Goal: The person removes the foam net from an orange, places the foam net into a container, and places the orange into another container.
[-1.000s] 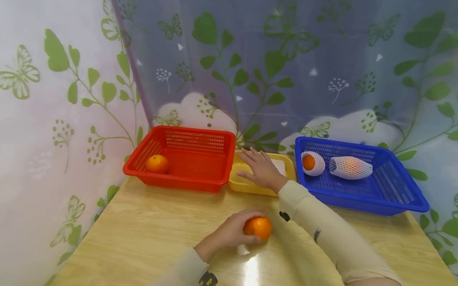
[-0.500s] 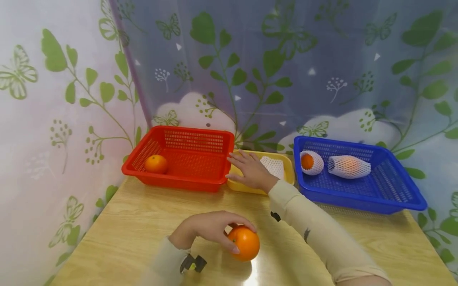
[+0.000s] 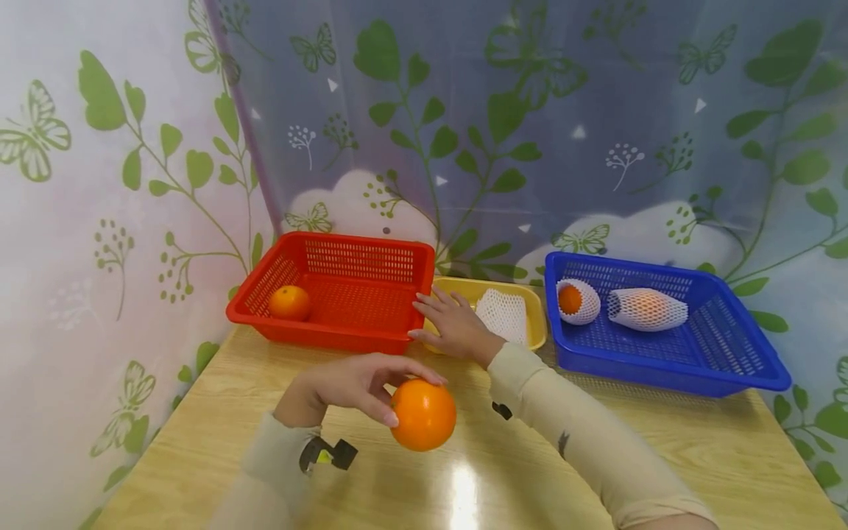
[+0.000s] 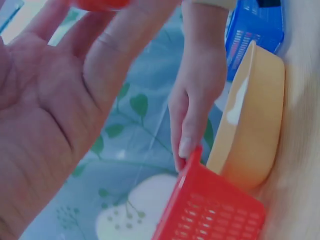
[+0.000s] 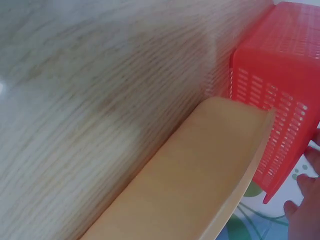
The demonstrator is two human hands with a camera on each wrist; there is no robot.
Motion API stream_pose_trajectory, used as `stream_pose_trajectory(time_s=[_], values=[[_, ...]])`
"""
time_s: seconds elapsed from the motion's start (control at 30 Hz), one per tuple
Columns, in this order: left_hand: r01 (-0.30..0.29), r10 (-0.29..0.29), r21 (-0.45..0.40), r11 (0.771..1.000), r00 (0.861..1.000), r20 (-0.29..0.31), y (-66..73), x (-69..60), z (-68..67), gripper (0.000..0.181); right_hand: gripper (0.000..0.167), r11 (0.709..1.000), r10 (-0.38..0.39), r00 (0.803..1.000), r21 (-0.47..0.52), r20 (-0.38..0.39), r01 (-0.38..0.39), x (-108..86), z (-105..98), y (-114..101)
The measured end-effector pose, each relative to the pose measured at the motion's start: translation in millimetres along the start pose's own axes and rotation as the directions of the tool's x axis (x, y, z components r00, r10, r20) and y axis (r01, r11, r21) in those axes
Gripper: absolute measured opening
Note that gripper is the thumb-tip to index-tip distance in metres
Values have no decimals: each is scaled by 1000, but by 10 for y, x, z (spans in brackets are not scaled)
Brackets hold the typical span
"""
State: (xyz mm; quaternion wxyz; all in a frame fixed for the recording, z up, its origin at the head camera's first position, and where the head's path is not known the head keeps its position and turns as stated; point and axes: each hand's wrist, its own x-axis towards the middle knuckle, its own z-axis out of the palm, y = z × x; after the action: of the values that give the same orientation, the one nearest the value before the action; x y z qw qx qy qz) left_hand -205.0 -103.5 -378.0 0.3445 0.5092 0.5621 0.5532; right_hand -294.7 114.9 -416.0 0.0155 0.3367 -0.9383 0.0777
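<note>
My left hand [image 3: 358, 384] pinches an orange [image 3: 424, 416] between thumb and fingers, held above the table. In the left wrist view, only the lower edge of the orange [image 4: 102, 4] shows beyond the palm. My right hand [image 3: 457, 327] is stretched out over the left part of the yellow tray [image 3: 538, 327], its fingers extended. Its fingertips are at the right rim of the red basket [image 3: 331, 337]; whether they press on it I cannot tell. Another orange [image 3: 289, 302] lies in the left part of that basket.
White foam netting [image 3: 505, 316] lies in the yellow tray. To the right, a blue basket [image 3: 669, 377] holds a netted orange fruit [image 3: 579, 302] and a longer netted fruit [image 3: 648, 309]. A patterned curtain [image 3: 424, 132] hangs behind the wooden table [image 3: 563, 471].
The left hand has lifted the orange off the table and moved it left. The right hand has shifted left from above the yellow tray to the red basket's rim, uncovering the netting.
</note>
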Motion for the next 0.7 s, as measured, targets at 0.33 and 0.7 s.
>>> stream_pose_trajectory(time_s=[0.33,0.7], values=[[-266,154,-261,928,911,-382,-110,-250,-289,41,64,996,82,995,13,63,-83,18,-59,-50],[-651,328,-417,635,715,-617,-230,-256,-409,45,79,994,108,992,24,73,-110,-11,-47,-65]])
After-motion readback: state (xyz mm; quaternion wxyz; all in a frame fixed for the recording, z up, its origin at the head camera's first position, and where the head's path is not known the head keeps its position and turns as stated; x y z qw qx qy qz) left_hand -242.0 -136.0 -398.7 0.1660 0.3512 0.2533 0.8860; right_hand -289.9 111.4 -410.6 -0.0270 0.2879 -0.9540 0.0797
